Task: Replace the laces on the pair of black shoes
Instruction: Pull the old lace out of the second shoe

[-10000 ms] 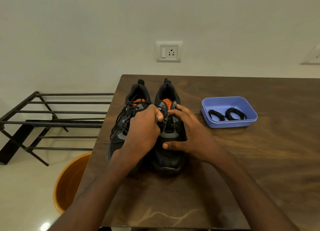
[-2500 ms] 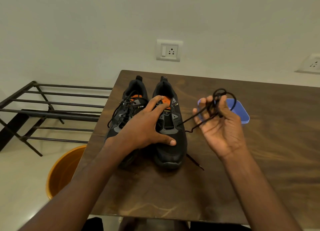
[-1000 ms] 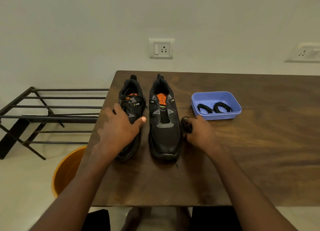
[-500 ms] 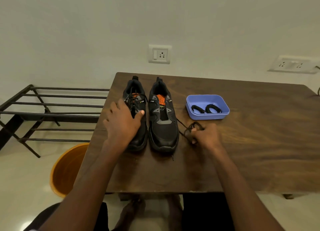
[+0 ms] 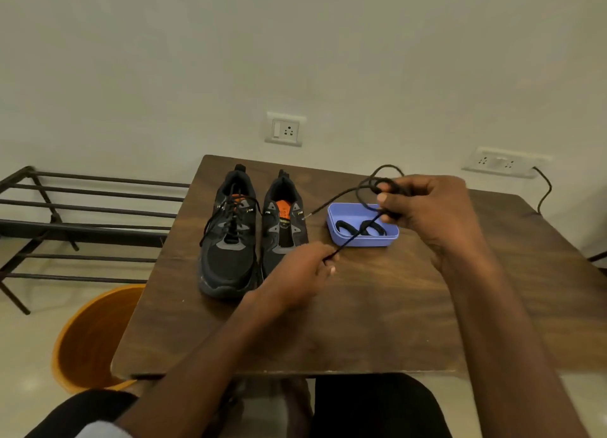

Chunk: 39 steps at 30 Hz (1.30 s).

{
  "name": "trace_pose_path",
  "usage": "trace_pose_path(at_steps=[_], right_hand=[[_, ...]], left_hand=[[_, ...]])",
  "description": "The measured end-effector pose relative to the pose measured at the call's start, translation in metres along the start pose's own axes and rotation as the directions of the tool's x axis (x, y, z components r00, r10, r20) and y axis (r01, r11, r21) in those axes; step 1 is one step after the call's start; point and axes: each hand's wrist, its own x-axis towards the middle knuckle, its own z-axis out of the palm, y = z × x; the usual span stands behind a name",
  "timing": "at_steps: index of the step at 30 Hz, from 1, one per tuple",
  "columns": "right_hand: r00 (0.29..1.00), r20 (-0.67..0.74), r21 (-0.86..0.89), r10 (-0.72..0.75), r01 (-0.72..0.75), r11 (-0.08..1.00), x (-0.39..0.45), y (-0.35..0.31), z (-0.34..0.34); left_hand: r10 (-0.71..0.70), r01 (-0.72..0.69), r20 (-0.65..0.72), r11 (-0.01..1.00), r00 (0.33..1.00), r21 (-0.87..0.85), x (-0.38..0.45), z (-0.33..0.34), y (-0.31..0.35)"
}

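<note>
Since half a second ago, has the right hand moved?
Yes. The right hand, gripping the old lace, rose off the table and now sits above the blue tray.

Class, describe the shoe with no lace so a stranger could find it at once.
On the brown table, two black shoes stand side by side left of a blue tray. It is the shoe nearer the tray: orange tongue bare, while its neighbour is laced.

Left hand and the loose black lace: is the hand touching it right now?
Touching. The head view shows the left hand pinching one end of the loose black lace, which runs taut up to the right hand.
</note>
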Motion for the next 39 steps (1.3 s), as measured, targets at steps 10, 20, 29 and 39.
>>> trace_pose_path(at_steps=[10, 20, 29, 39], right_hand=[[0.976, -0.099, -0.294, -0.192, 0.156, 0.943, -0.005, 0.000, 0.002], [0.893, 0.409, 0.197, 0.189, -0.289, 0.937, -0.032, 0.058, 0.095], [0.807, 0.521, 0.394, 0.279, -0.517, 0.760, -0.025, 0.030, 0.237], [0.772, 0.599, -0.128, 0.213, -0.170, 0.977, -0.064, 0.075, 0.421]], left_hand=[[-0.197, -0.135, -0.280, 0.537, 0.940, -0.832, 0.005, -0.037, 0.037], [-0.433, -0.043, -0.359, 0.589, 0.827, -0.807, -0.015, -0.080, 0.007], [-0.545, 0.429, -0.216, 0.802, 0.810, -0.415, -0.068, -0.210, -0.055], [-0.777, 0.725, -0.181, 0.628, 0.603, -0.281, -0.176, -0.266, -0.181]])
